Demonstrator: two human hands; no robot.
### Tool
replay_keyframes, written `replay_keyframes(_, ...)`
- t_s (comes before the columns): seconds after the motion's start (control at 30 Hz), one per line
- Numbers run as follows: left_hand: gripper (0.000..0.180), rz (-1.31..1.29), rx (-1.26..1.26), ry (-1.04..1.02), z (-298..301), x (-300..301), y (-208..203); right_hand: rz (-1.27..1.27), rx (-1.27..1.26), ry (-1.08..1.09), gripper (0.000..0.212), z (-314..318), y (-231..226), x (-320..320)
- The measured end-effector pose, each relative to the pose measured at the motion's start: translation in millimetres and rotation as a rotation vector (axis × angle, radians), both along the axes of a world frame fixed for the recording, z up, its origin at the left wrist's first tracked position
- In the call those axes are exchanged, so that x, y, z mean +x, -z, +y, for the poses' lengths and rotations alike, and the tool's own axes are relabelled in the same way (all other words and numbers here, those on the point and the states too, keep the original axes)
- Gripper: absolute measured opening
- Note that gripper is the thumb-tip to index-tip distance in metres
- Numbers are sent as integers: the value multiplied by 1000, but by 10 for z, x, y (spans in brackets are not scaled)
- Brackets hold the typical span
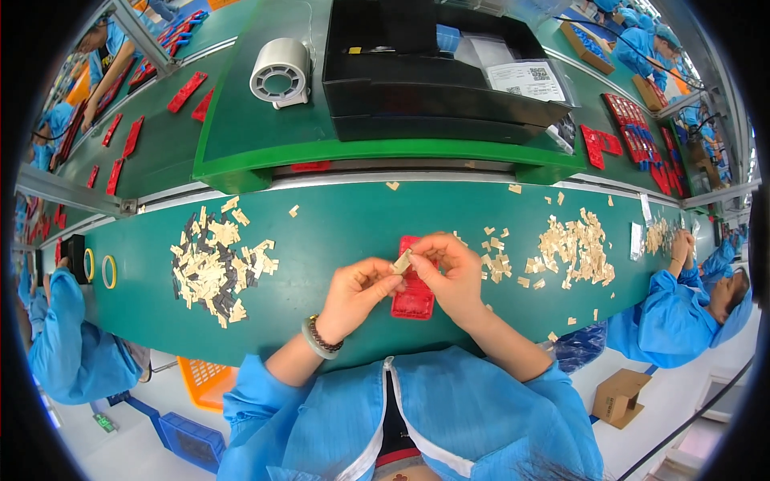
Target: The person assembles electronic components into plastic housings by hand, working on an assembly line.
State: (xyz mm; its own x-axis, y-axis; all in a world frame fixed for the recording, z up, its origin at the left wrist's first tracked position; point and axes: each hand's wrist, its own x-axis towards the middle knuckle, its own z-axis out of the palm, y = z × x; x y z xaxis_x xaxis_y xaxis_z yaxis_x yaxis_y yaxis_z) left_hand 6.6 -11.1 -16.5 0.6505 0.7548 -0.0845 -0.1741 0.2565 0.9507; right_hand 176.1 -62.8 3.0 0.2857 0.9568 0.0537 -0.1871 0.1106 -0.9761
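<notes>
Both of my hands meet over a red plastic case part (413,298) that lies on the green table in front of me. A small cream-coloured strip (403,261) is pinched between the fingertips of my left hand (361,290) and my right hand (451,272). The upper part of the red piece is partly covered by my fingers. To the left lies a heap of cream and black pieces (216,264). On the right is a spread pile of small cream pieces (576,247), with several scattered closer to my right hand.
A raised green shelf (385,151) runs behind the table, carrying a black box (433,116) and a white tape roll (281,70). Two yellowish tape rings (109,272) stand at far left. Co-workers sit at either side; an orange crate (204,383) sits below.
</notes>
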Motion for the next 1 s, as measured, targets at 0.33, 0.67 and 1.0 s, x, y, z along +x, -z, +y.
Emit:
replay_keyframes(0.33,12,182,660,-53,98,-23,-188,-691,132,-139,11,-57,-59,61)
replay_keyframes(0.67,16,89,1430,47,81,12,-60,-781,-167,65,23,-302,76,740)
replay_keyframes(1.0,17,178,1632,-180,71,173,-30,-812,127,-346,25,-145,-262,363)
